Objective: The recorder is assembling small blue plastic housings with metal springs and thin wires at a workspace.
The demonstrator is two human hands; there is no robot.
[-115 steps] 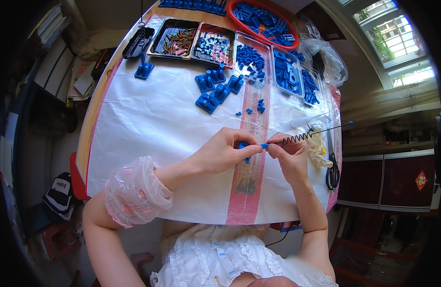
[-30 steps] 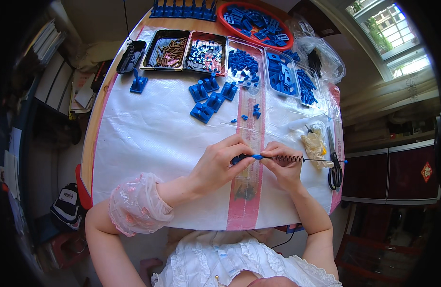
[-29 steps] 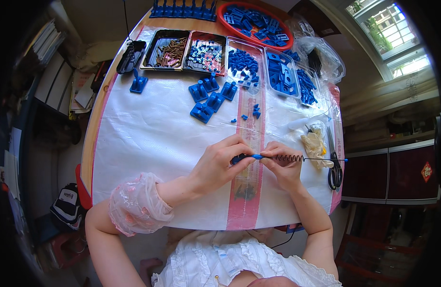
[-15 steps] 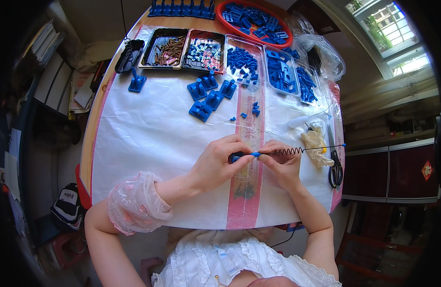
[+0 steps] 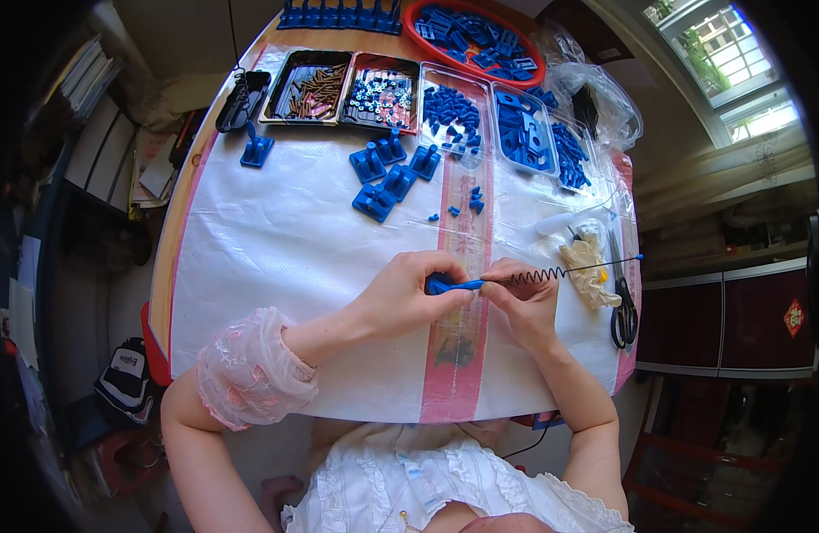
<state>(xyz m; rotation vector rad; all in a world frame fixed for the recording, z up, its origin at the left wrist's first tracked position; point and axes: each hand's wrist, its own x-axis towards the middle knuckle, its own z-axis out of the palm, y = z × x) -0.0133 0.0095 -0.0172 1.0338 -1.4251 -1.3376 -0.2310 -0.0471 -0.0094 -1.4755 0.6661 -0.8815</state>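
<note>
Over the middle of the table, my left hand [image 5: 409, 289] is closed around a small blue plastic part [image 5: 439, 285], mostly covered by the fingers. My right hand [image 5: 525, 300] pinches the near end of a black coiled spring wire [image 5: 554, 274] where it meets the blue part's narrow tip. Beyond the coil, the wire runs straight out to the right and ends in a blue knob [image 5: 640, 257]. Whether the wire sits inside the blue part is hidden by my fingertips. Farther off stand several assembled blue plastic pieces [image 5: 374, 202], with a few loose blue bits [image 5: 454, 211] beside them.
At the back are a tray of brass-coloured screws [image 5: 319, 93], a tray of small nuts [image 5: 380, 94], clear trays of blue parts [image 5: 522, 133] and a red basin [image 5: 541, 75]. Black scissors [image 5: 623, 322] and a crumpled beige glove [image 5: 590, 274] lie at the right edge.
My left hand has rolled the blue part slightly, so more of its rounded side shows. The wire's knobbed end has tipped up a little. My right hand keeps its pinch.
</note>
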